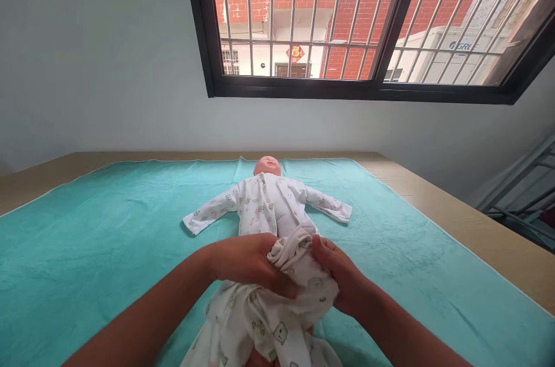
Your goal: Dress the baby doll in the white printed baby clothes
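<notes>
A baby doll (267, 165) lies on its back with its head toward the wall. It wears a white printed baby top (255, 205) with both sleeves spread out sideways. Bunched white baby pants (269, 315) with small animal prints cover the lower end of the doll. My left hand (255, 266) grips the gathered cloth, its thumb pressed along the folds. On the other side, my right hand (340, 271) pinches the rolled edge of the same cloth. The doll's legs are mostly hidden, with a little pinkish skin showing at the bottom.
A turquoise towel (108, 240) is spread over a wooden table (485, 231). Behind it rises a pale wall (130, 78) with a black-framed, barred window (295, 86). A grey metal frame (520, 182) stands at the right.
</notes>
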Demonstrator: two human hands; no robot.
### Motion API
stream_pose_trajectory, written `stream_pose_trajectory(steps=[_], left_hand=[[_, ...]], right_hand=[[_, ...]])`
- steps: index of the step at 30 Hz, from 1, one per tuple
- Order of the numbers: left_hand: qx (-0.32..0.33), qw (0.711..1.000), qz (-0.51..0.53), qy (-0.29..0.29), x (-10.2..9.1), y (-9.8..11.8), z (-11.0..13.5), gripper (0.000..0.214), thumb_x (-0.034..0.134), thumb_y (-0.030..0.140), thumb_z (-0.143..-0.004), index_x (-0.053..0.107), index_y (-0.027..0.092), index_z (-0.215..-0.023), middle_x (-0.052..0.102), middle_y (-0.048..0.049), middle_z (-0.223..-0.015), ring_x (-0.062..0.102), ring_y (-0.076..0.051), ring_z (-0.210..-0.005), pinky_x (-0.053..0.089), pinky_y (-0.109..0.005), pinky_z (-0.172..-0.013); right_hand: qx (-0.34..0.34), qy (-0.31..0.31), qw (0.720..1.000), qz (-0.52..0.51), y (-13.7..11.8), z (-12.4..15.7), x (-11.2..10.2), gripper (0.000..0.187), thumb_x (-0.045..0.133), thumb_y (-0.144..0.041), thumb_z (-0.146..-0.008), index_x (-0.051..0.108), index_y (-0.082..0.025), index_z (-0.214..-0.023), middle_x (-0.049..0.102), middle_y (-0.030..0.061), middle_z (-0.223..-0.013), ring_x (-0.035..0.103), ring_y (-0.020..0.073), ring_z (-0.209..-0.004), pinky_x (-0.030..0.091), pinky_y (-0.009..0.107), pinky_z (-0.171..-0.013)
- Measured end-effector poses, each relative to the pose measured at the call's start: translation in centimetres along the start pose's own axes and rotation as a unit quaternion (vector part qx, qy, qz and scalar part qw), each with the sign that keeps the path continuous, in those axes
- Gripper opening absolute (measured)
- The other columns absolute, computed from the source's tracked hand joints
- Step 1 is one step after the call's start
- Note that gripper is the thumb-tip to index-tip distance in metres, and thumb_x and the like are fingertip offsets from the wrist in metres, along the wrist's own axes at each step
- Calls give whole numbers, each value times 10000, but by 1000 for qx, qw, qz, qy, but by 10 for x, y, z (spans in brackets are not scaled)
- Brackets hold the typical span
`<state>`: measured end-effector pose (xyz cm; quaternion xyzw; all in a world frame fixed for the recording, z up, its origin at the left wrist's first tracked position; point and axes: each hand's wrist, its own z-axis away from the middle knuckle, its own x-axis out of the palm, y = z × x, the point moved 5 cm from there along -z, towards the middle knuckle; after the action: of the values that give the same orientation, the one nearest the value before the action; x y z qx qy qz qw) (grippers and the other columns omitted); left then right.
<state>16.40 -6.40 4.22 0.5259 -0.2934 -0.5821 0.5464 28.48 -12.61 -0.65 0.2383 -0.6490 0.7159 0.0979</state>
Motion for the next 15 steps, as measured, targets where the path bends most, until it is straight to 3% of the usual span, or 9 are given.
stream_pose_trajectory(steps=[2,5,9,12,15], left_hand=[[22,999,29,40,-6,-1,1,248,731,378,-758,712,197,-927,691,-12,-917,623,-206,-897,479,-273,-794],[92,974,179,106,-9,-3,0,237,726,333,-763,694,163,-924,666,-33,-912,604,-188,-869,475,-271,-790],[107,961,237,97,1,-7,-3,266,739,367,-754,678,139,-878,629,-29,-829,574,-156,-766,465,-258,-710],[88,981,158,66,3,-1,-2,296,739,401,-748,690,164,-918,654,-23,-877,591,-174,-824,468,-260,-736],[27,999,17,-9,3,1,1,327,816,375,-657,709,191,-905,688,-9,-869,621,-192,-822,478,-256,-697]], right_hand=[[19,-44,998,30,-2,1,3,576,712,-655,-689,678,-100,-837,578,22,-667,492,76,-558,394,172,-508],[64,-109,984,125,-4,4,9,492,802,-534,-645,685,-122,-886,613,17,-757,535,90,-660,435,181,-604],[100,-184,959,190,-1,9,14,393,811,-432,-661,692,-126,-877,614,0,-761,532,91,-679,461,207,-678],[30,-149,975,163,-3,6,5,416,786,-486,-686,686,-111,-838,598,3,-725,507,83,-646,436,199,-635],[-28,-70,993,95,-6,2,-4,481,745,-555,-717,694,-100,-866,620,36,-731,531,106,-664,438,212,-624]])
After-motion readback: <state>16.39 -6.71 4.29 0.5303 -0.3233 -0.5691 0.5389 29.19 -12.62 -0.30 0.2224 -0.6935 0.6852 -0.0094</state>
